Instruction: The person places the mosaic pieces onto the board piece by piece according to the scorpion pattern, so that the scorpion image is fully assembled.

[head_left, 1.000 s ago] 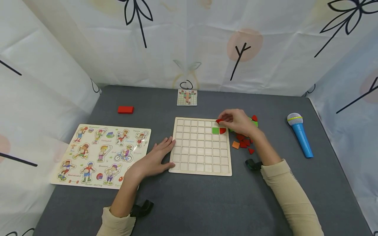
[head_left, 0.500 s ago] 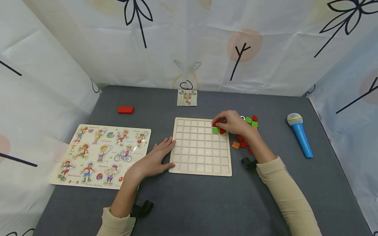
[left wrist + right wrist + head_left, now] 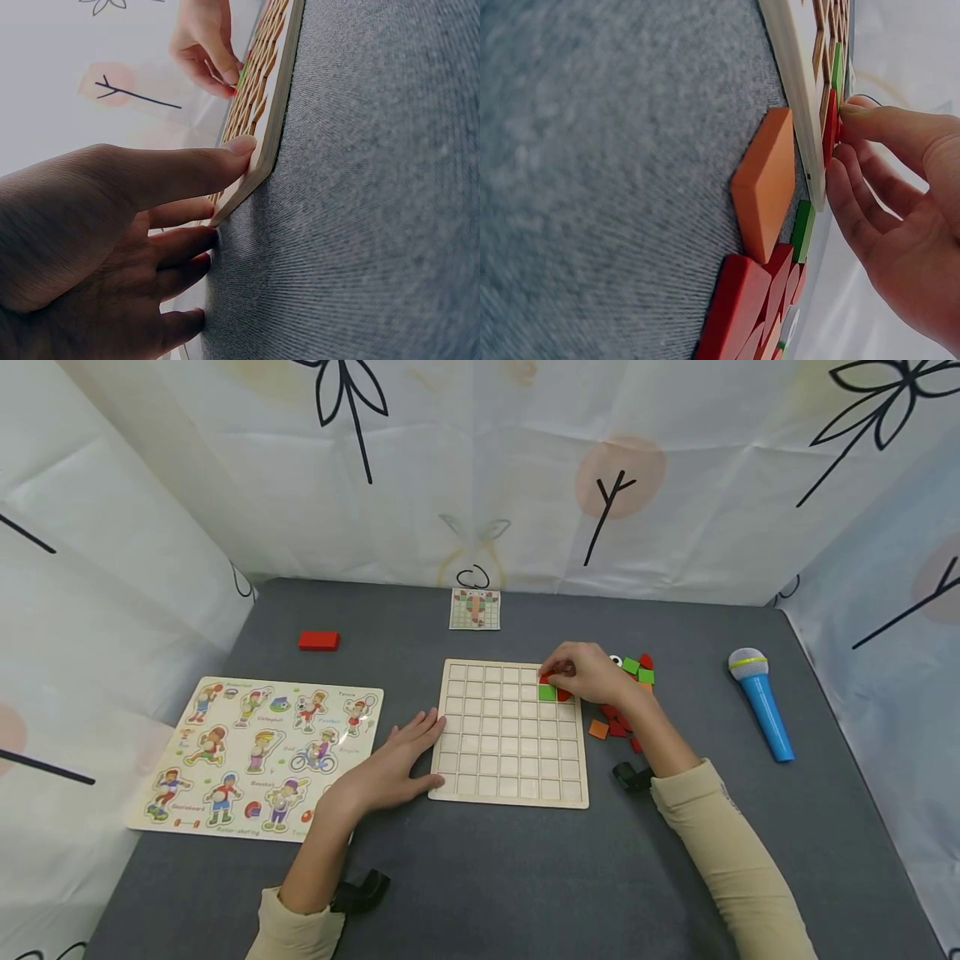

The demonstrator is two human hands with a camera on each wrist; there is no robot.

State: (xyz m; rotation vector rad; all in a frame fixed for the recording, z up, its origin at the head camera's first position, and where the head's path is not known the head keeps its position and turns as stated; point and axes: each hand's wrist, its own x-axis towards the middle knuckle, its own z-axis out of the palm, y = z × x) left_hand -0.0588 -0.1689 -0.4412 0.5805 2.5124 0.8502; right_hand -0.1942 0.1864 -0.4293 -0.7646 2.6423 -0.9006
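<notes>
A pale wooden grid board (image 3: pixel 498 747) lies flat on the grey table. My left hand (image 3: pixel 390 766) rests at its left edge, fingers spread; the thumb (image 3: pixel 199 172) lies on the rim in the left wrist view. At the upper right corner, my right hand (image 3: pixel 592 674) pinches a small red piece (image 3: pixel 545 677) over a top-row cell, partly hidden by the fingers. Directly below that piece sits a green square (image 3: pixel 547 692) in its cell, and a red piece with a curved side (image 3: pixel 829 127) lies beside the green one.
Loose red, green and orange pieces (image 3: pixel 598 729) lie right of the board, partly under the right forearm. A blue toy microphone (image 3: pixel 763 706) is farther right. A picture puzzle board (image 3: pixel 258 756), a red block (image 3: pixel 318 641) and a small pattern card (image 3: pixel 475 610) lie left and behind.
My right hand has moved left with the red piece, from the board's top right corner to the cell above the green square. My left hand stays in place.
</notes>
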